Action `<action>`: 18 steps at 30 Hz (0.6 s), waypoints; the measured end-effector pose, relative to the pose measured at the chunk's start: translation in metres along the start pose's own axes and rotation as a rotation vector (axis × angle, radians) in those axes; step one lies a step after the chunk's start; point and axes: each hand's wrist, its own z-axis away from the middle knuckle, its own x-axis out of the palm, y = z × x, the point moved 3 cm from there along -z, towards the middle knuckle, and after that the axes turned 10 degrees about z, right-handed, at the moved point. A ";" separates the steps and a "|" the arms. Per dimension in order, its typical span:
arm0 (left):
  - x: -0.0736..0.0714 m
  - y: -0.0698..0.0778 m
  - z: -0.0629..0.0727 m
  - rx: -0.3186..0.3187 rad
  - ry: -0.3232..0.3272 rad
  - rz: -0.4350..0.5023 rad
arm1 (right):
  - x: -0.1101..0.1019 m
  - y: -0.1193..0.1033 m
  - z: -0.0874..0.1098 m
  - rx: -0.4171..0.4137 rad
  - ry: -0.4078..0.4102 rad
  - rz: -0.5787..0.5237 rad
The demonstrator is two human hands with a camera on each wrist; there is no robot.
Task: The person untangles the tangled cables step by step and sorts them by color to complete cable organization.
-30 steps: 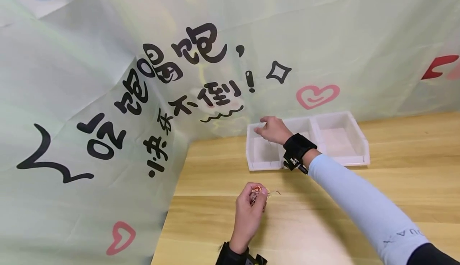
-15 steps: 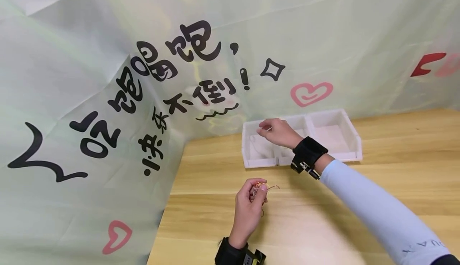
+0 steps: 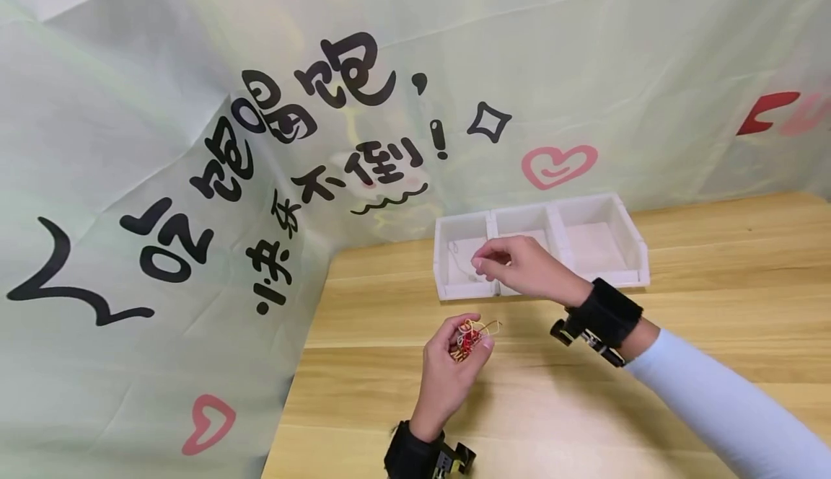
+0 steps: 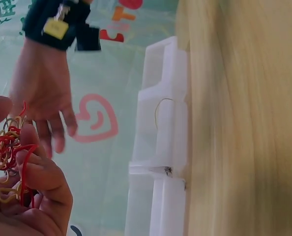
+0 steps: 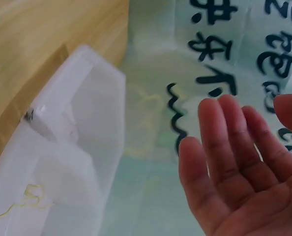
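While gripping a tangle of red and yellow strands [image 3: 466, 342] in the left hand [image 3: 444, 381], holding the right hand [image 3: 522, 270] farther out and to the right, raised higher than a white tray [image 3: 626, 278] with three compartments. On the left, curled around the bunch with bent fingers and pressed from the near right by the thumb, with thin ends poking out to the right past the thumb tip. From the left wrist, seen lodged between thumb and fingers, with one red strand looping across the front of the curled fingers. On the right, loosely bent fingers, set apart from the thumb, with nothing in hold; near the tangle, but not touching it. In the tray's left compartment, a thin pale strand [image 3: 456, 249] on the floor. From the right wrist, at the near wall of the middle compartment, a thin yellow strand [image 5: 32, 197]. Under the tray, a wooden table [image 3: 363, 320]; behind it, a pale green cloth [image 3: 584, 68] with black lettering and pink hearts.
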 end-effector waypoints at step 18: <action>0.006 0.012 -0.012 0.191 -0.077 -0.189 | 0.008 -0.032 0.044 -0.325 -0.060 0.098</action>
